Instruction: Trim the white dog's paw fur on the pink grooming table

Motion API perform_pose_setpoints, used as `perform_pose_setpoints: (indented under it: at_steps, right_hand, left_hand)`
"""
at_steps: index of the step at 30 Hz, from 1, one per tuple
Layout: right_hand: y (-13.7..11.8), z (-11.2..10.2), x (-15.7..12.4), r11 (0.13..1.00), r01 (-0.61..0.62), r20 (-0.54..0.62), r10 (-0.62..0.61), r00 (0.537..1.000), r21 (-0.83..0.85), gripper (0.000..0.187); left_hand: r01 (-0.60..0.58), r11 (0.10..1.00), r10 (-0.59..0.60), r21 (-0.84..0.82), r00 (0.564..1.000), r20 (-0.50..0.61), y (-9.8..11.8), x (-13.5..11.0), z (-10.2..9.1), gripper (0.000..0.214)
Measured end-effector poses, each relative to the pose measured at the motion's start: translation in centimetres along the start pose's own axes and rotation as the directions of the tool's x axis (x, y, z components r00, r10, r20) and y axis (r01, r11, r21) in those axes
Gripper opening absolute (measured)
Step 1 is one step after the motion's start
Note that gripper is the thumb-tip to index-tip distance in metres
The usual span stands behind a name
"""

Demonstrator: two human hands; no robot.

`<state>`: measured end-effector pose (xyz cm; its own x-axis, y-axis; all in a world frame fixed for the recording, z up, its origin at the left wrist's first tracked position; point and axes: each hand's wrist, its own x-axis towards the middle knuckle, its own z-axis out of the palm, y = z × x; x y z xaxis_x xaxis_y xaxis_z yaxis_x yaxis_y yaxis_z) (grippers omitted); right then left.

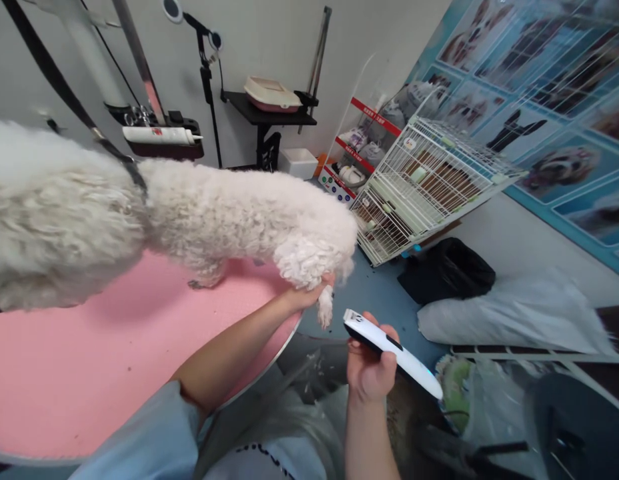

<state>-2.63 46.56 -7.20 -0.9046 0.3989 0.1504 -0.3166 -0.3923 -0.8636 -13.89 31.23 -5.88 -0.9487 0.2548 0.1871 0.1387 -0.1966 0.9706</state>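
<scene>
A curly-coated white dog point(249, 207) stands on a pink grooming table point(64, 373), with a black strap point(59, 80) around it. My left hand point(312, 291) is closed around the dog's leg at the right end of its body, beyond the table edge; fur hides some of the fingers. Below that hand the paw point(325, 310) hangs free. Just to the right and a little lower, my right hand point(372, 367) grips a white and black hair clipper point(394, 350). The clipper's head points up and left toward the paw, apart from it.
Behind the table hangs a tool holder point(162, 152) with scissors and a white tube. A white wire cage point(424, 180) stands at the right, near a black bin point(449, 270) and a plastic-wrapped bundle point(514, 313). A dark round seat point(579, 423) is at lower right.
</scene>
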Motion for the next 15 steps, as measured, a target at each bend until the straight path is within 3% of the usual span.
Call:
perform_pose_setpoints:
  at_steps: [3, 9, 12, 15]
  right_hand:
    - [0.5, 1.1, 0.0, 1.000, -0.029, 0.014, 0.029, 0.999, 0.011, 0.043]
    - [1.7, 2.6, 0.0, 0.999, 0.042, 0.044, -0.044, 0.998, 0.035, 0.044]
    - [1.6, 2.7, 0.1, 0.998, 0.069, 0.044, -0.070, 0.997, 0.010, 0.044]
    - [1.0, 2.8, -0.4, 0.988, 0.138, 0.050, -0.135, 0.990, -0.064, 0.043]
  left_hand:
    - [-0.016, 1.000, 0.016, 0.000, 1.000, -0.025, -0.1, 0.0, 0.2, 0.071]
    - [-0.069, 0.997, 0.070, 0.032, 0.996, -0.045, -0.9, 0.2, 0.5, 0.075]
    - [-0.039, 0.999, 0.041, 0.030, 0.996, -0.073, -0.8, 0.2, 0.4, 0.071]
    - [0.052, 0.995, -0.067, -0.086, 0.981, -0.183, -0.2, 0.2, 0.4, 0.055]
